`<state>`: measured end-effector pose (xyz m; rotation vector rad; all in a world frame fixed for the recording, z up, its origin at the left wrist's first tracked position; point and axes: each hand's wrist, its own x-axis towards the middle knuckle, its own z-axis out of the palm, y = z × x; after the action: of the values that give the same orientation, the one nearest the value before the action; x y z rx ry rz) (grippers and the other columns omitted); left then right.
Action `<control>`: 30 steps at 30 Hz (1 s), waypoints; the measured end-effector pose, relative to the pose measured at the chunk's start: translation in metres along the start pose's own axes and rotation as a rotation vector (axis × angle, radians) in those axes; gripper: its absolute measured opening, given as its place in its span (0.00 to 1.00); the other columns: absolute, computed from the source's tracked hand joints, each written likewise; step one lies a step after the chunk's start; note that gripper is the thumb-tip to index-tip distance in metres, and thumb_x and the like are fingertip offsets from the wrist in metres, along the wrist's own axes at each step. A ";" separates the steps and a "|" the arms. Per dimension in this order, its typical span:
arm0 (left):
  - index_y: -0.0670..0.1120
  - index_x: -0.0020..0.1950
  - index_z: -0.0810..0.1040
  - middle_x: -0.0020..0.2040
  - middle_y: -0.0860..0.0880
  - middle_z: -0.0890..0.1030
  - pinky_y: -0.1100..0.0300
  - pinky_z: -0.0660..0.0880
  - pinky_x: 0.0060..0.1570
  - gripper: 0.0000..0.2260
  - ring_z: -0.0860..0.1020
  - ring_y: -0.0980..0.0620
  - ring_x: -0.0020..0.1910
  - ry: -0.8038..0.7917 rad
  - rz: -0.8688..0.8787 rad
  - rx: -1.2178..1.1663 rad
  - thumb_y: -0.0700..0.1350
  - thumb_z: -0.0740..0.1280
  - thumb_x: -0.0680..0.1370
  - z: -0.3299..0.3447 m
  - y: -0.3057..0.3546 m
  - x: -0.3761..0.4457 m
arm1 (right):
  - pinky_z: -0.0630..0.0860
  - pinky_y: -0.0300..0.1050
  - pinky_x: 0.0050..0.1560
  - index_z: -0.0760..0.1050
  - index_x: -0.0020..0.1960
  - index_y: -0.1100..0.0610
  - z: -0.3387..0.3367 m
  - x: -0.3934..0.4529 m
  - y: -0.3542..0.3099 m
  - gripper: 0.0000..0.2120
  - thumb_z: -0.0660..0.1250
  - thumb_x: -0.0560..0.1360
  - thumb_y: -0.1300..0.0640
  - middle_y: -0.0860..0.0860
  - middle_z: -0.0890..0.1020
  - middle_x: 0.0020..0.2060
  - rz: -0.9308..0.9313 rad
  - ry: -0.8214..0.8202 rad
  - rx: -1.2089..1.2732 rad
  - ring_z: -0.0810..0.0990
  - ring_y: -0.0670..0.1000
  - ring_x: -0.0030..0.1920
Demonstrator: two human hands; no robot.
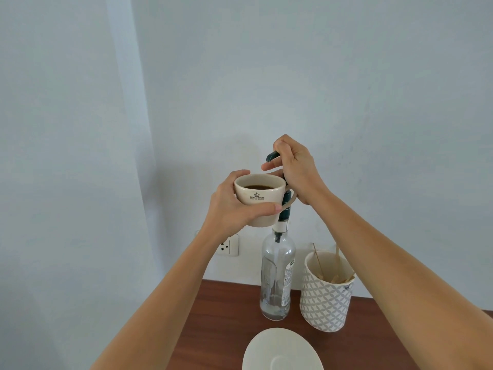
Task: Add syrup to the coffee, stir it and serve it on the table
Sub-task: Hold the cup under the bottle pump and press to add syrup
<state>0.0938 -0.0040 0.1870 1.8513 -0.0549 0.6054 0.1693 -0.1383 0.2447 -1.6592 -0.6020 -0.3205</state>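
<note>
A cream coffee cup (pixel 262 194) with dark coffee inside is raised in the air, gripped around its body by my left hand (pixel 234 206). A clear glass syrup bottle (pixel 277 276) stands on the wooden table (pixel 213 316), nearly empty, with a dark green pump (pixel 273 156) on top. My right hand (pixel 296 169) is closed over the pump head, and the spout points over the cup's rim. The pump stem runs down behind the cup's handle.
A patterned grey-and-white holder (pixel 326 297) with several wooden stir sticks stands to the right of the bottle. A white saucer (pixel 282 351) lies at the table's front. A wall socket (pixel 229 245) sits behind the bottle, on the pale wall.
</note>
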 end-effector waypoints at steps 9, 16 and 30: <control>0.55 0.65 0.75 0.54 0.58 0.82 0.58 0.81 0.49 0.45 0.82 0.57 0.53 0.002 0.011 0.000 0.61 0.80 0.49 -0.001 0.000 0.000 | 0.77 0.51 0.36 0.68 0.38 0.54 0.002 -0.001 -0.001 0.11 0.55 0.78 0.55 0.50 0.80 0.32 -0.015 0.016 -0.020 0.85 0.60 0.39; 0.55 0.64 0.76 0.54 0.57 0.83 0.61 0.80 0.46 0.44 0.82 0.57 0.52 -0.003 0.010 0.000 0.61 0.80 0.49 -0.001 0.000 -0.001 | 0.79 0.53 0.38 0.69 0.41 0.59 0.002 -0.001 0.001 0.11 0.54 0.78 0.56 0.51 0.80 0.32 -0.026 0.020 -0.058 0.85 0.61 0.41; 0.54 0.65 0.75 0.55 0.55 0.83 0.59 0.81 0.47 0.45 0.82 0.54 0.54 -0.009 -0.006 -0.022 0.60 0.81 0.49 -0.001 -0.002 0.001 | 0.77 0.50 0.36 0.68 0.40 0.58 0.002 0.000 0.003 0.10 0.54 0.78 0.57 0.53 0.79 0.33 -0.035 0.033 -0.054 0.85 0.56 0.36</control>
<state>0.0947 -0.0025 0.1858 1.8322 -0.0612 0.5905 0.1708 -0.1361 0.2419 -1.6934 -0.6030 -0.3920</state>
